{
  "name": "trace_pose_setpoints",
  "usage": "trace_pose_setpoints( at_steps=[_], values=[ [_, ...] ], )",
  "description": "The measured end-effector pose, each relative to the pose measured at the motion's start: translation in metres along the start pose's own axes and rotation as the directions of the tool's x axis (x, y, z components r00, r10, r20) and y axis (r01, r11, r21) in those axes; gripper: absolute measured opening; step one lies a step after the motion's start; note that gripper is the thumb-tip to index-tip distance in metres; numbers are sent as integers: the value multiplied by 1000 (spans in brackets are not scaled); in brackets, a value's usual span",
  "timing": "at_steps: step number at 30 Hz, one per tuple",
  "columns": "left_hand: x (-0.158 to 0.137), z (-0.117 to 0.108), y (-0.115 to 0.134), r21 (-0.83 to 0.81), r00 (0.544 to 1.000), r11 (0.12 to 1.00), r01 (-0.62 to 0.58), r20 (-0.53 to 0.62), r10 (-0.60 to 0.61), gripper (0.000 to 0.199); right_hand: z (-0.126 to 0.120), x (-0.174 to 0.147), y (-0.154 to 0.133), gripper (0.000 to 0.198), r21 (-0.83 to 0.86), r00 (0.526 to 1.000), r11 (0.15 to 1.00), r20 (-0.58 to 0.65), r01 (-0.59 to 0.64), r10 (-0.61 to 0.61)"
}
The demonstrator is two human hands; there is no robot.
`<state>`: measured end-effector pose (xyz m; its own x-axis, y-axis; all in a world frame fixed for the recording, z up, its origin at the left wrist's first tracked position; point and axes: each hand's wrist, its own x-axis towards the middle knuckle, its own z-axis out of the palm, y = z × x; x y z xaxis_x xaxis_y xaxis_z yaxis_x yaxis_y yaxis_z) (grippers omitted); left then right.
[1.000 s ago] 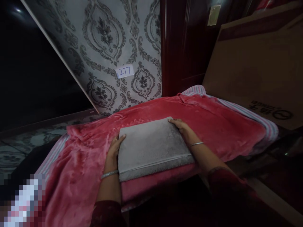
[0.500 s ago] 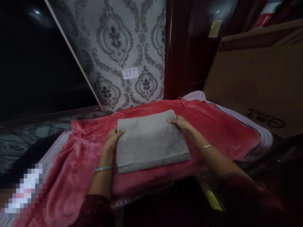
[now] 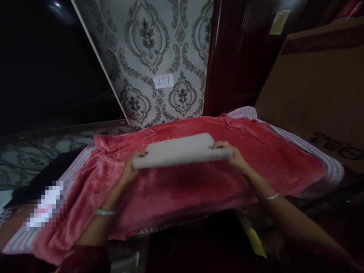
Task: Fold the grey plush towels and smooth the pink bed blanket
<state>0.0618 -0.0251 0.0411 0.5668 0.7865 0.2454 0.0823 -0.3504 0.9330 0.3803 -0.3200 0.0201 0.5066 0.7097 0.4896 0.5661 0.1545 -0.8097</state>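
Observation:
A grey folded cloth (image 3: 180, 149), perhaps a towel, is held between my two hands above a red plush blanket (image 3: 182, 189). Its near edge is lifted, so the top looks foreshortened. My left hand (image 3: 134, 163) grips the left end, fingers wrapped round the edge. At the right end, my right hand (image 3: 229, 153) is closed on the cloth, its fingers on the upper face. Each wrist wears a silvery bangle. The cloth's underside is hidden from me.
Striped fabric (image 3: 335, 170) shows around the blanket's edges. A large cardboard box (image 3: 318, 83) stands at the right. Behind are patterned wallpaper with a "277" label (image 3: 163, 81), a dark red door (image 3: 236, 57), and a black screen (image 3: 51, 68) at the left.
Both hands have raised the near edge of the grey cloth, tilting it from a broad face to a narrow one. The view has shifted slightly.

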Motion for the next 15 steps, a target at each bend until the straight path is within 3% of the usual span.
trace_pose_setpoints(
  at_steps=[3,6,8,11,15],
  values=[
    [-45,-2,-41,182,960,969,-168,252,119,28,11,-55,30,22,-44,987,996,134,-81,86],
    [-60,-9,-59,298,941,923,-245,301,153,26,10,-77,44,23,-40,979,993,168,-111,117],
    [-54,-13,-61,285,964,943,-171,245,100,24,5,-77,49,24,5,973,985,156,-173,171],
    [-33,-14,-56,171,983,984,41,168,-70,32,1,-65,53,30,123,932,924,69,-363,357],
    [-1,-1,-49,31,948,958,284,141,-286,54,6,-34,55,35,274,776,744,13,-609,631]
  ],
)
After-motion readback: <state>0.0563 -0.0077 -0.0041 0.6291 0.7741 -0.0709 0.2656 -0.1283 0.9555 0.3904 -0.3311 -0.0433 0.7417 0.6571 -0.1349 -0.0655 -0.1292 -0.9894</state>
